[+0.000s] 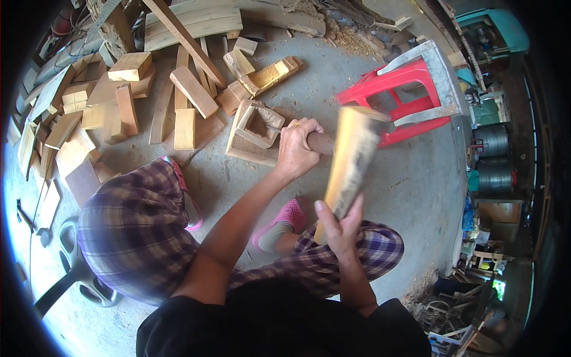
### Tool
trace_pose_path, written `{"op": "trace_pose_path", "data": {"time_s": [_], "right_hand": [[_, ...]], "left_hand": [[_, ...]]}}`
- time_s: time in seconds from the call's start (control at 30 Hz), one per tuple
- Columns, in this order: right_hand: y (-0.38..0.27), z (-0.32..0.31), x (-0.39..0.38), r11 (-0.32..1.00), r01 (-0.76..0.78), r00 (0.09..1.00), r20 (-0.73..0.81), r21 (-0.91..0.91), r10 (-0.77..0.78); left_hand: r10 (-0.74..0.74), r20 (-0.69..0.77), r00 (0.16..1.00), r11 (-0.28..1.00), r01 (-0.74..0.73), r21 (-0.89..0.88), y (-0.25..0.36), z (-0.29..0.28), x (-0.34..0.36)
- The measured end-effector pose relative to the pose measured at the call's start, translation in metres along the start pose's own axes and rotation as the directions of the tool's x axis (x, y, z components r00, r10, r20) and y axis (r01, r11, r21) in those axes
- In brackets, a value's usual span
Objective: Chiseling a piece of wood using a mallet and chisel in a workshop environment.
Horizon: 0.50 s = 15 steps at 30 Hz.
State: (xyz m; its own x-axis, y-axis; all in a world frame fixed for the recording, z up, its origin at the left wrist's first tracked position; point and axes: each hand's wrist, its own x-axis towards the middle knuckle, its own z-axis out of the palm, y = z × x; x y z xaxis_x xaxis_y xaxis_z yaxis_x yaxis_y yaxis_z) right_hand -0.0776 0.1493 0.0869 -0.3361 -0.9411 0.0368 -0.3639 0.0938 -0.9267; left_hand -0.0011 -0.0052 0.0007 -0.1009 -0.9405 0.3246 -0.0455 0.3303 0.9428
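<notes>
My left hand is closed around a brown round wooden handle, whose far end is hidden behind a long pale-yellow wood piece with dark streaks. My right hand grips that piece by its lower part; its upper end is blurred and tilts rightward. Just beyond my left hand, a squarish hollowed wooden block rests on a larger board on the concrete floor. My legs in plaid cloth and pink clogs are folded below.
Several loose wood offcuts lie at the left and back. A red plastic stool with a grey top lies tipped at the right. A grey moulded object sits at lower left. Metal drums and clutter line the right side, with shavings at the back.
</notes>
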Motion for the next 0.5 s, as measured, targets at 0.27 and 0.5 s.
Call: {"op": "trace_pose_path", "data": {"time_s": [0.27,0.5], "right_hand": [[0.004,0.001,0.0,0.997,0.073,0.997,0.038,0.027,-0.074],[0.014,0.008,-0.009,0.987,0.146,0.989,0.051,-0.071,-0.142]], "left_hand": [[-0.004,0.009,1.0,1.0,0.004,0.014,0.0,-0.003,-0.001],[-0.002,-0.005,1.0,1.0,0.002,-0.018,-0.002,0.003,-0.003]]}}
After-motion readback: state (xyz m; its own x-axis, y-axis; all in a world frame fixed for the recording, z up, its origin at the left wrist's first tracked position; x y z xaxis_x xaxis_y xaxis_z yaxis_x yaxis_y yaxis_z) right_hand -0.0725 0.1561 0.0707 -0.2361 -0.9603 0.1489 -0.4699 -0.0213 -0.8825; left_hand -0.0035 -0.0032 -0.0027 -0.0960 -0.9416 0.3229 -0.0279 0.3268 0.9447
